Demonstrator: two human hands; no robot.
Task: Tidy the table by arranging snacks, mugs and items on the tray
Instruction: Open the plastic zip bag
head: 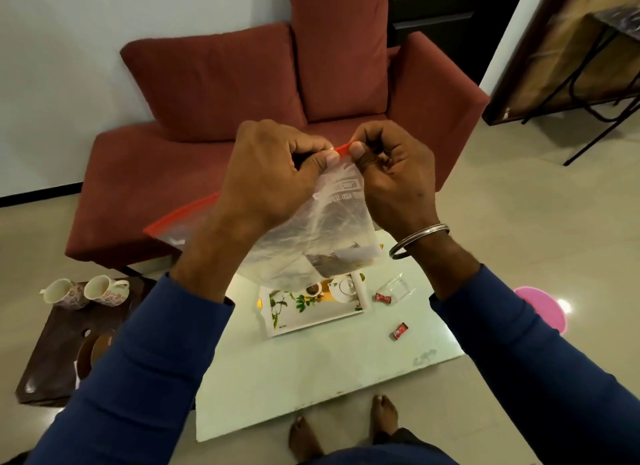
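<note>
I have the clear plastic bag (311,236) up in the air, straight above the tray (311,314). My left hand (270,173) and my right hand (391,173) each hold a closed grip, thumb against curled fingers, pinching the red zip strip (341,148) at the bag's mouth, so close together that the thumbs nearly meet.

What worries me most is the seal. If I pull the two sides apart unevenly, the thin film could tear beside the strip, or the mouth could pop open with a jerk. The bag hangs slack, with something dark and flat low inside it, and a sudden tilt would likely tip that out onto the tray below, where a small white teapot (343,288) sits at the far end. A slip of either pinch would let the whole bag swing or drop onto it.

Two small red sweets (382,297) lie on the surface to the right of the tray, one beside a crumpled clear wrapper (396,288), the other (399,331) nearer to me. Two flowered mugs (86,291) stand well to the left of the tray on a dark brown stand (59,343), so none of these are on the tray yet.

The bag carries printed white symbols and a line of characters just under the strip, too blurred to read. The sweets' printing is too small to make out.
</note>
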